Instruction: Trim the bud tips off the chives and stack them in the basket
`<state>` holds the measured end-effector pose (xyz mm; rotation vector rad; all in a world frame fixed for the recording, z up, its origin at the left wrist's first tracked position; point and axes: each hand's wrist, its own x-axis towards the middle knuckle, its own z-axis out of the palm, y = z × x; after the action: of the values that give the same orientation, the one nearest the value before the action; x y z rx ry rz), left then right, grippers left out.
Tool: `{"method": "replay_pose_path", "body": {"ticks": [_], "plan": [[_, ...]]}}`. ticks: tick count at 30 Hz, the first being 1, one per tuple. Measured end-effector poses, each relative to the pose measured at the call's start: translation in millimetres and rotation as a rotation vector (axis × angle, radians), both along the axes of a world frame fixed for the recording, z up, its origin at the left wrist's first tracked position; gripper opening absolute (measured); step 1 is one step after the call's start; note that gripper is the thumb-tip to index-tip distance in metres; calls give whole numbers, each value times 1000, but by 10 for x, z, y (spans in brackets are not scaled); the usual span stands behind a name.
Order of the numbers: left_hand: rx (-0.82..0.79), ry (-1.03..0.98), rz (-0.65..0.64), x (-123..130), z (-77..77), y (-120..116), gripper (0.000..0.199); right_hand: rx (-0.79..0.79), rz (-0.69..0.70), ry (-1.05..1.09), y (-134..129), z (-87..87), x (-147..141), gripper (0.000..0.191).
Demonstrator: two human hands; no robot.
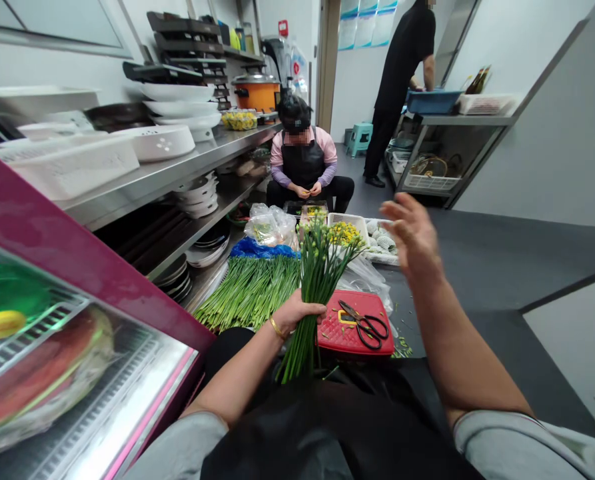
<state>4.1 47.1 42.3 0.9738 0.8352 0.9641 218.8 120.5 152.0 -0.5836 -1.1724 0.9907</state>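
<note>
Left hand (298, 312) curls firmly round the bunch (321, 270) mid-stem, roughly upright by the box's (338, 339) left edge on my feed, presumably so it can't splay loose. Right hand (416, 235) is raised, fingers parted, holding nothing I can see. Scissors (360, 321) rest on the box, handles toward its near right corner, probably for easy reach.

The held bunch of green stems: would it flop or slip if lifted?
The bunch is probably fairly stiff: it stands up above the left hand. Single stems might slip out; no tie shows. The splayed tops likely sway.
</note>
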Motion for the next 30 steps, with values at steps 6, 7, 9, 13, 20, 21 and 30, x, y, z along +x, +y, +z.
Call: {"method": "replay_pose_path", "body": {"ticks": [6,7,9,13,20,21,30], "plan": [[25,66,-9,36,-30,112,41,-325,272,-238,-188,-912,135,56],[31,82,-39,76,-14,108,42,-360,391,-289,-219,-1039,0,55],[47,123,-102,169,30,83,43,-339,509,-268,-243,-1136,-276,54],[75,232,-144,301,91,2,43,-269,593,-89,-219,-855,-515,50],[71,272,-176,289,31,-72,41,-302,456,118,-294,-496,-412,40],[62,242,-210,273,20,-76,41,-283,440,147,-301,-471,-423,38],[-111,-166,-532,141,-59,-102,54,-288,442,317,-358,-381,-548,37]]}}
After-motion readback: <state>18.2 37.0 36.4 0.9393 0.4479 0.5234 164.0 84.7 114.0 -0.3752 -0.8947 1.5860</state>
